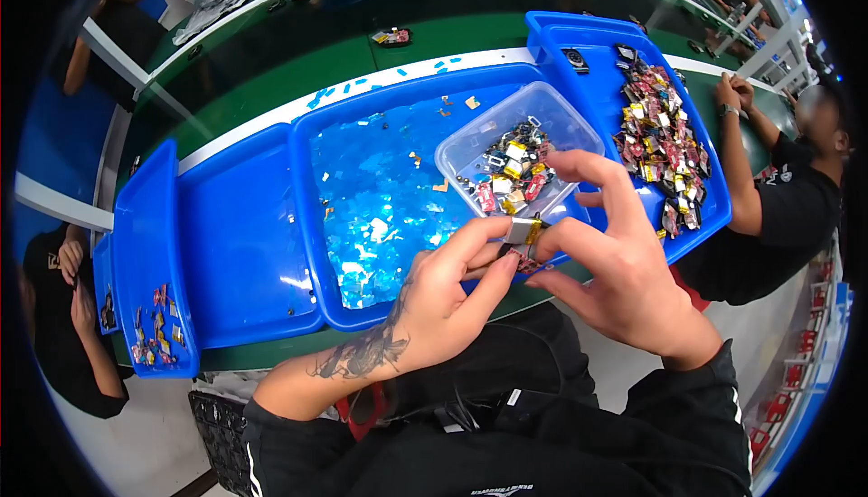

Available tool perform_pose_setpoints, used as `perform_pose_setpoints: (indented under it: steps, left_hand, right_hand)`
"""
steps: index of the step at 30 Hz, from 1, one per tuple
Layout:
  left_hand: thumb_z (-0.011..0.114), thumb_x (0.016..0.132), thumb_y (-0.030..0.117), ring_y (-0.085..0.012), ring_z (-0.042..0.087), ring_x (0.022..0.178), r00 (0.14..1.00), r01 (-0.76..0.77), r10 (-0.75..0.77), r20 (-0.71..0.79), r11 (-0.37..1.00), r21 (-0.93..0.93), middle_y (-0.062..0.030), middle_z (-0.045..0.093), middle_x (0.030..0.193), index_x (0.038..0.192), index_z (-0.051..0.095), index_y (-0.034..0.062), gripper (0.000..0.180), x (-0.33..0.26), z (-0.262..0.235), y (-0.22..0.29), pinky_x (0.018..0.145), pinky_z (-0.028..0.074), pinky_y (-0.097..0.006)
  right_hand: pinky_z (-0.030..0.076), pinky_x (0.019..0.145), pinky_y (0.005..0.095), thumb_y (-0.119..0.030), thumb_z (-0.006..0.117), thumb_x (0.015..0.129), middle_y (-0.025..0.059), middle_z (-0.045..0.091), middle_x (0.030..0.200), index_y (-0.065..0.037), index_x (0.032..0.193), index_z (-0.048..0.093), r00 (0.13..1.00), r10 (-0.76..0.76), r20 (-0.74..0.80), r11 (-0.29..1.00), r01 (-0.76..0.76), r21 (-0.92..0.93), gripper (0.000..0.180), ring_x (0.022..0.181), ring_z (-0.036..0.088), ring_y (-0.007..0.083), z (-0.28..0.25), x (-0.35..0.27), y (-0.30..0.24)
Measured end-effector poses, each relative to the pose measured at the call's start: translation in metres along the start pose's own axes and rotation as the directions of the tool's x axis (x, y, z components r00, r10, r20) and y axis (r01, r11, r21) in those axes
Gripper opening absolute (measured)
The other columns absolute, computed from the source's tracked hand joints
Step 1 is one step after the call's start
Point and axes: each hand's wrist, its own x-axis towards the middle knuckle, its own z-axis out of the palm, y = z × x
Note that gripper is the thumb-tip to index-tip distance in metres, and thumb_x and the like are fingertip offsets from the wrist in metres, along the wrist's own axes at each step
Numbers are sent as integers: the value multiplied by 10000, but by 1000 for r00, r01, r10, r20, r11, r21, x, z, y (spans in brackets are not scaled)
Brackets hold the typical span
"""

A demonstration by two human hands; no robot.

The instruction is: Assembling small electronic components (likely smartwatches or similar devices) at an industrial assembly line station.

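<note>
Above the near edge of the clear plastic box, a small circuit board assembly (525,233) with a silvery battery pouch, yellow tape and a reddish board is held between my hands. My left hand (448,307) pinches it between thumb and fingers. From the other side my right hand (624,271) grips its edge with thumb and a finger, while the index finger stays raised and curved. Behind them the clear plastic box (457,149) holds a pile of similar boards, batteries and dark parts. The fingers partly cover the assembly's lower end.
A blue tray (384,321) under the box is strewn with shiny blue film pieces. To the right, another blue tray (592,36) carries a heap of assemblies and a black watch-like case (574,60). Blue trays (235,226) stand left. Co-workers sit at both sides.
</note>
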Motion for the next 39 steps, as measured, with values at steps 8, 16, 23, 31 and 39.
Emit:
perform_pose_setpoints:
  steps: [8,16,23,31,39]
  left_hand:
    - [532,937,19,-162,648,987,993,105,-101,52,992,-72,-148,686,1015,1194,515,-47,266,7,5,7,812,506,-274]
    - [513,926,-42,-183,652,974,968,244,-218,125,936,-256,-148,659,1052,1232,481,-78,310,-3,-3,19,858,531,-288]
    - [545,912,-42,-221,675,926,942,329,-289,169,894,-305,-185,659,1041,1253,457,-91,356,5,-7,13,822,568,-322]
    - [537,921,-26,-239,681,907,930,360,-304,208,867,-343,-203,662,1032,1245,467,-106,341,5,-14,21,815,570,-327]
    - [545,934,7,-173,662,914,935,346,-294,197,874,-341,-143,671,1020,1261,473,-84,347,-1,-18,23,786,544,-282]
  right_hand:
    - [392,1001,467,-57,804,651,246,408,1352,-88,822,653,997,-71,35,996,70,53,230,1227,450,421,-8,-4,9]
    - [350,999,522,-141,711,807,250,356,1393,-77,902,599,983,-167,70,959,146,244,160,1255,393,448,7,-8,18]
    - [346,1008,518,-143,730,791,244,359,1393,-80,877,600,980,-179,85,953,151,264,169,1272,384,436,4,-6,23]
    - [332,1073,454,-80,777,751,238,339,1413,-81,888,662,990,-87,115,926,37,376,178,1345,342,392,4,-4,16]
    - [383,1019,434,-90,811,696,226,375,1376,-100,878,655,989,-112,99,929,68,365,240,1265,418,392,7,4,14]
